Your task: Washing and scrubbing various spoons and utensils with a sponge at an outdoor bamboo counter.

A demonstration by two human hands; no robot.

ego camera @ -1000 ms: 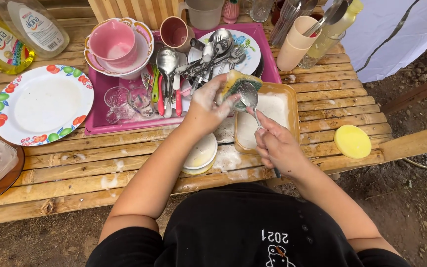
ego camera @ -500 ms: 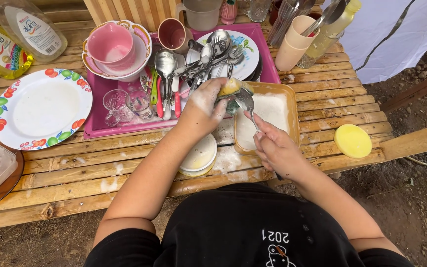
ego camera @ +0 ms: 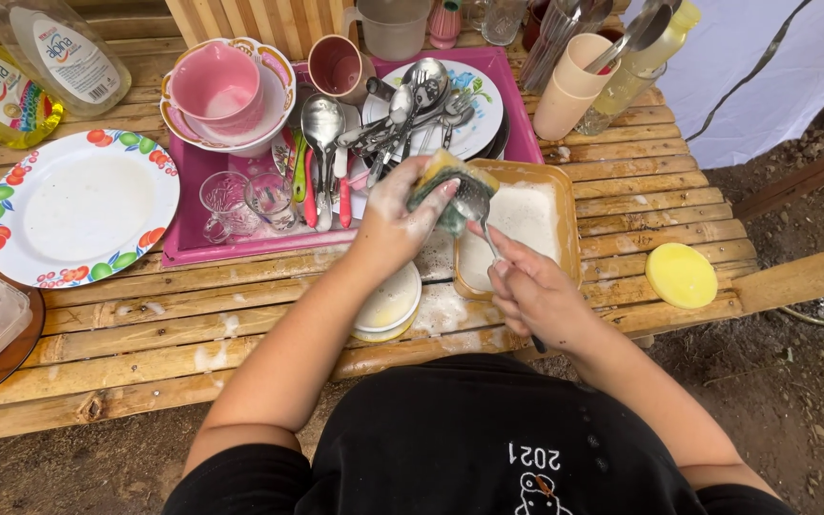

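- The soapy left hand [ego camera: 395,217] squeezes a yellow and green sponge [ego camera: 442,183] against a slotted spoon [ego camera: 472,202].
- The right hand [ego camera: 533,296] grips the spoon's handle, over the sudsy tray [ego camera: 565,205] on the table [ego camera: 240,324].

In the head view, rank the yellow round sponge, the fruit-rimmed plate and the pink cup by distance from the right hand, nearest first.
Measured from the right hand:
1. Yellow round sponge, alone on the slats to the hand's right.
2. Pink cup, in the patterned bowl at the far left end of the pink tray.
3. Fruit-rimmed plate, left of the tray, farthest.
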